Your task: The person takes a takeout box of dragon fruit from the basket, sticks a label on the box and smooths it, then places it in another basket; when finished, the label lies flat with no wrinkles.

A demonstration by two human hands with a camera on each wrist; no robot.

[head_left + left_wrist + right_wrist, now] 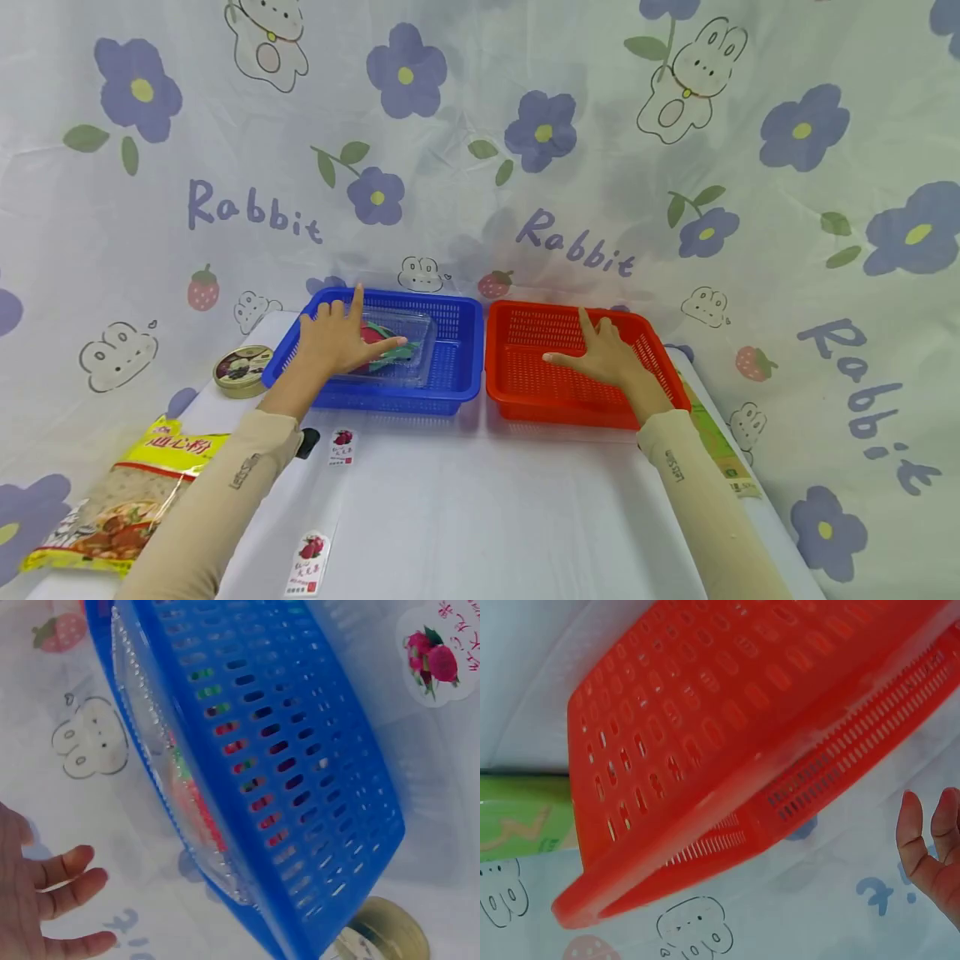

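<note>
My left hand (330,337) hovers over the left part of a blue plastic basket (459,375), fingers spread and holding nothing. In that basket lies a clear plastic box (427,350) with a red and green item (401,352) inside, partly hidden by the hand. Over a red plastic basket (517,367) is my right hand (603,354), thumb and index finger stretched out, also with nothing in it. The left wrist view shows the left fingers (71,892) apart from the blue basket's rim. In the right wrist view, the right fingers (911,829) stand clear of the red rim.
Left of the blue basket sits a round tin (242,372), with a yellow food bag (131,504) nearer me. Dragon fruit stickers (341,447) lie on the white table (480,517). A green package (720,442) is at the right edge. Behind hangs a rabbit-print cloth (450,150).
</note>
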